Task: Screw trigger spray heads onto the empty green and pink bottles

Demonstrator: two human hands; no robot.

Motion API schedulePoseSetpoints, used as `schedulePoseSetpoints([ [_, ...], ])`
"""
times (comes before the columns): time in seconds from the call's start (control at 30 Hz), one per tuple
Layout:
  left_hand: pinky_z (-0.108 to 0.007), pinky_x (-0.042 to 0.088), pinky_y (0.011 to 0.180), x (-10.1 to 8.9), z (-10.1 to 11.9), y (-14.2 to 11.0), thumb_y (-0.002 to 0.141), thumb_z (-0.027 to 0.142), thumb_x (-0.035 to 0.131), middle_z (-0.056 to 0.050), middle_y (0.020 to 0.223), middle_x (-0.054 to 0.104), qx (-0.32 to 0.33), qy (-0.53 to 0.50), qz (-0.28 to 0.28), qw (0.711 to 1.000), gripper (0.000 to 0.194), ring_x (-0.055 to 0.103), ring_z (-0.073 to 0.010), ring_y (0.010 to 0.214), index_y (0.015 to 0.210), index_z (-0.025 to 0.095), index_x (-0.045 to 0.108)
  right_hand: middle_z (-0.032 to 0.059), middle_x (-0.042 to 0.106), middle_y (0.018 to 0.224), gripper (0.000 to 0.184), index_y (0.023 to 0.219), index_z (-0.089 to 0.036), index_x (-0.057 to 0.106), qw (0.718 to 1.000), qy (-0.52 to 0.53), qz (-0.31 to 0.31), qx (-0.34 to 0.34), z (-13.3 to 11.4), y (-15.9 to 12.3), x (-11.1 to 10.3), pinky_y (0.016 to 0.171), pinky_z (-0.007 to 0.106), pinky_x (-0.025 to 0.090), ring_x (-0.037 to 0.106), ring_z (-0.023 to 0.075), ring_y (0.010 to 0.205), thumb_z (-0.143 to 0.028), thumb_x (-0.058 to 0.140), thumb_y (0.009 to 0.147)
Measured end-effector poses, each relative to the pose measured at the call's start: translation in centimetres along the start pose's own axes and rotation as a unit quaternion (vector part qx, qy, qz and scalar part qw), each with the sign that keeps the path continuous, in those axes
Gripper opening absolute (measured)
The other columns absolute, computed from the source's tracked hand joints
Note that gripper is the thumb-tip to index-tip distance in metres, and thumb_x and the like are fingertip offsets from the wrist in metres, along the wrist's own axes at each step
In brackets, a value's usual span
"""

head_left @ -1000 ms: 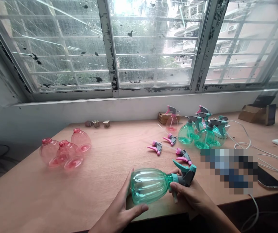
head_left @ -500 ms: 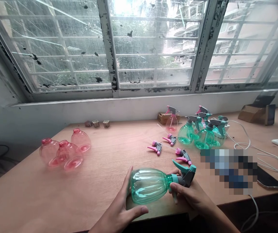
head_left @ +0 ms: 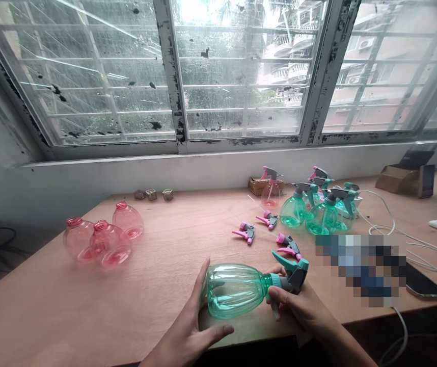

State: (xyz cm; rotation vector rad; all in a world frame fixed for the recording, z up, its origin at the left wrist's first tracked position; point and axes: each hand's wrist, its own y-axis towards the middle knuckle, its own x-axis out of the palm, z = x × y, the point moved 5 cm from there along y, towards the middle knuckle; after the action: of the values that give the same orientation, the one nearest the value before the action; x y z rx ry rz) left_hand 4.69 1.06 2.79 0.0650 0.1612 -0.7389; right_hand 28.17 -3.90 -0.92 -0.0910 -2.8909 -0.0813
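Right now, a green spray bottle (head_left: 236,290) lies across a person's two hands, near the table's front edge, with a teal trigger head (head_left: 297,278) on its neck.
The left hand (head_left: 186,326) grips the body with fingers spread wide; the right hand (head_left: 298,311) curls firmly around the collar. Farther back, green bottles (head_left: 310,211) and one pink bottle (head_left: 270,193) have heads on; three bare pink bottles (head_left: 102,239) lie left on the wooden table (head_left: 50,285), three loose pink trigger heads (head_left: 247,232) nearer the middle.

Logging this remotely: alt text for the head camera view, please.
A left hand and right hand hold a green spray bottle at a wooden table. Loose pink-and-grey trigger heads and headless pink bottles lie beyond, under a barred window.
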Motion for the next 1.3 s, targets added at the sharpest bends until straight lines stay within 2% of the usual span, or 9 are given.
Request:
schedulePoseSetpoints([
  [0.1, -0.045, 0.004, 0.129, -0.3, -0.4, 0.0, 0.089, 0.040, 0.073, -0.006, 0.170, 0.011, -0.005, 0.006, 0.007, 1.000, 0.098, 0.005, -0.0282, 0.157, 0.162, 0.024, 0.009, -0.0011, 0.072, 0.071, 0.041, 0.105, -0.020, 0.057, 1.000, -0.002, -0.002, -0.003, 0.0, 0.1, 0.0, 0.053, 0.026, 0.046, 0.063, 0.0141, 0.050, -0.044, 0.081, 0.081],
  [0.2, -0.044, 0.005, 0.129, -0.3, -0.3, 0.0, 0.090, 0.043, 0.072, -0.007, 0.170, 0.015, 0.000, 0.007, 0.005, 1.000, 0.093, 0.009, -0.0287, 0.156, 0.161, 0.023, 0.014, -0.0006, 0.073, 0.071, 0.041, 0.105, -0.020, 0.057, 1.000, -0.002, 0.000, -0.006, 0.0, 0.1, 0.0, 0.053, 0.026, 0.045, 0.063, 0.0140, 0.049, -0.044, 0.081, 0.082],
  [0.43, -0.046, 0.017, 0.128, 0.2, 0.2, 0.1, 0.092, 0.038, 0.070, -0.002, 0.170, 0.015, 0.014, -0.038, -0.014, 0.999, 0.100, 0.010, -0.0287, 0.156, 0.160, 0.034, -0.002, -0.0012, 0.072, 0.070, 0.040, 0.104, -0.020, 0.058, 1.000, 0.000, 0.002, -0.005, -0.1, 0.0, 0.0, 0.052, 0.026, 0.045, 0.063, 0.0141, 0.049, -0.043, 0.081, 0.082],
  [0.53, -0.046, 0.011, 0.129, 0.1, -0.1, 0.0, 0.088, 0.036, 0.075, -0.003, 0.170, 0.013, 0.006, -0.025, -0.002, 1.000, 0.103, 0.007, -0.0297, 0.156, 0.161, 0.030, 0.003, -0.0007, 0.072, 0.071, 0.041, 0.105, -0.020, 0.057, 1.000, 0.001, 0.001, -0.005, 0.0, 0.1, -0.1, 0.052, 0.026, 0.044, 0.063, 0.0142, 0.049, -0.044, 0.081, 0.081],
  [0.67, -0.046, 0.010, 0.129, -0.1, -0.3, 0.1, 0.088, 0.042, 0.075, -0.009, 0.169, 0.019, -0.001, -0.021, -0.005, 1.000, 0.098, 0.016, -0.0315, 0.155, 0.161, 0.022, 0.014, -0.0004, 0.072, 0.071, 0.041, 0.104, -0.020, 0.057, 1.000, 0.000, -0.002, -0.006, 0.2, 0.2, -0.1, 0.052, 0.026, 0.045, 0.063, 0.0144, 0.049, -0.043, 0.081, 0.081],
  [0.83, -0.041, 0.020, 0.128, 0.1, 0.1, 0.2, 0.091, 0.042, 0.072, -0.003, 0.169, 0.018, 0.006, -0.030, -0.014, 0.999, 0.102, 0.013, -0.0271, 0.156, 0.161, 0.031, -0.002, -0.0003, 0.072, 0.072, 0.039, 0.103, -0.020, 0.057, 1.000, -0.002, 0.000, -0.008, 0.0, 0.0, -0.1, 0.053, 0.026, 0.048, 0.064, 0.0144, 0.050, -0.043, 0.081, 0.082],
  [0.9, -0.040, 0.017, 0.128, 0.2, 0.2, 0.2, 0.093, 0.041, 0.070, -0.001, 0.170, 0.016, 0.009, -0.029, -0.016, 0.999, 0.102, 0.010, -0.0257, 0.156, 0.161, 0.033, -0.005, -0.0004, 0.072, 0.071, 0.039, 0.103, -0.020, 0.057, 1.000, -0.002, 0.000, -0.008, -0.1, 0.0, 0.0, 0.054, 0.026, 0.048, 0.064, 0.0140, 0.050, -0.043, 0.080, 0.083],
  [1.13, -0.044, 0.009, 0.129, -0.3, -0.9, -0.1, 0.089, 0.044, 0.074, -0.006, 0.169, 0.018, 0.000, -0.006, -0.009, 1.000, 0.099, 0.016, -0.0304, 0.155, 0.162, 0.025, 0.009, -0.0006, 0.072, 0.072, 0.040, 0.105, -0.021, 0.056, 1.000, 0.004, -0.006, -0.010, -0.1, 0.0, 0.1, 0.053, 0.025, 0.046, 0.064, 0.0139, 0.051, -0.043, 0.080, 0.083],
  [1.3, -0.044, 0.020, 0.128, -0.1, -0.7, 0.1, 0.090, 0.043, 0.074, -0.002, 0.170, 0.015, 0.011, -0.018, -0.009, 1.000, 0.097, 0.017, -0.0303, 0.155, 0.161, 0.035, 0.008, -0.0005, 0.072, 0.072, 0.038, 0.102, -0.020, 0.057, 1.000, 0.006, -0.006, -0.014, 0.0, 0.1, -0.1, 0.052, 0.025, 0.046, 0.063, 0.0135, 0.050, -0.043, 0.080, 0.083],
])
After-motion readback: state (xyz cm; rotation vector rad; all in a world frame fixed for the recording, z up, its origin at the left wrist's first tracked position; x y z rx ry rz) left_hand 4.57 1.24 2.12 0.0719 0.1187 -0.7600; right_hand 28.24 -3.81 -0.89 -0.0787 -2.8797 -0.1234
